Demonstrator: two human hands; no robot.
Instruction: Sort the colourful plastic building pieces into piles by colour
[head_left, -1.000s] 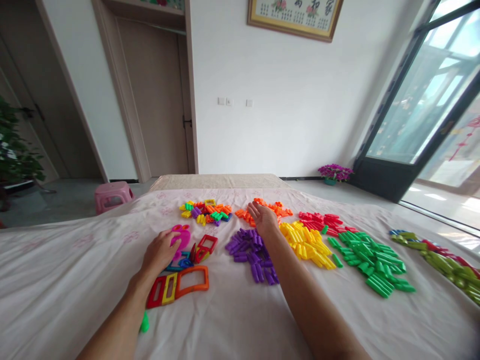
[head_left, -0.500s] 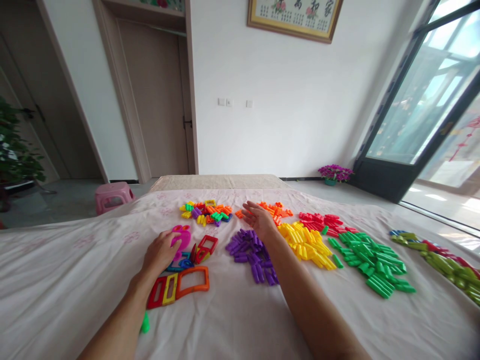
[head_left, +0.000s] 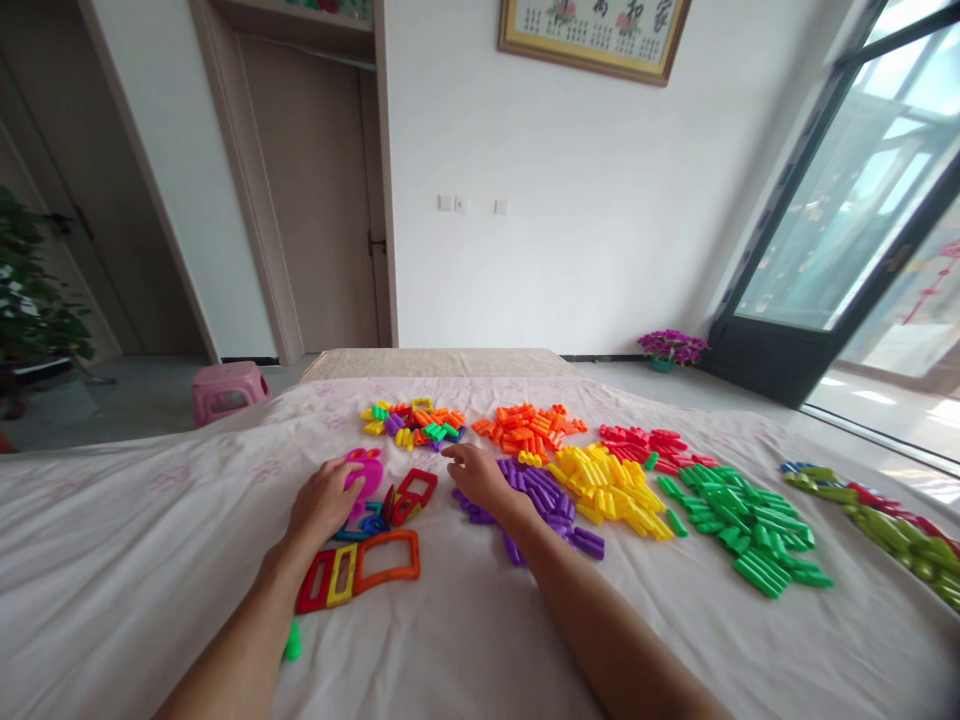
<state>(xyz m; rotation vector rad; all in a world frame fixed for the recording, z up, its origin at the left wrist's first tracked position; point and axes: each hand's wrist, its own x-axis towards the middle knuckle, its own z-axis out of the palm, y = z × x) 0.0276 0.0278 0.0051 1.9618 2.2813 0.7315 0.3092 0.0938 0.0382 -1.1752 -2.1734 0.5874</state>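
My left hand [head_left: 326,503] rests against the left side of a flat bright pink plastic piece [head_left: 369,477], its fingertips and thumb loosely apart on it. Beneath and beside it lie blue pieces [head_left: 367,525] and red and orange frame-shaped pieces, the orange frame [head_left: 388,537] nearest me. Over the left edge of the purple plastic block pile [head_left: 551,497] hangs my right hand [head_left: 476,475], fingers stretched out to the left with nothing visible in them. A mixed-colour pile of blocks [head_left: 412,424] lies just beyond its fingertips.
Orange blocks [head_left: 525,428], yellow blocks [head_left: 607,482], red blocks [head_left: 649,445] and green blocks [head_left: 750,520] lie in separate heaps to the right. Olive pieces [head_left: 896,540] sit at the far right edge. A pale sheet [head_left: 465,650] covers the surface. A pink stool [head_left: 229,390] stands beyond.
My right hand has moved left and nearer to me, from beside the orange heap to over the purple pile's left edge. Purple blocks now show farther right. My left hand stays on the pink piece.
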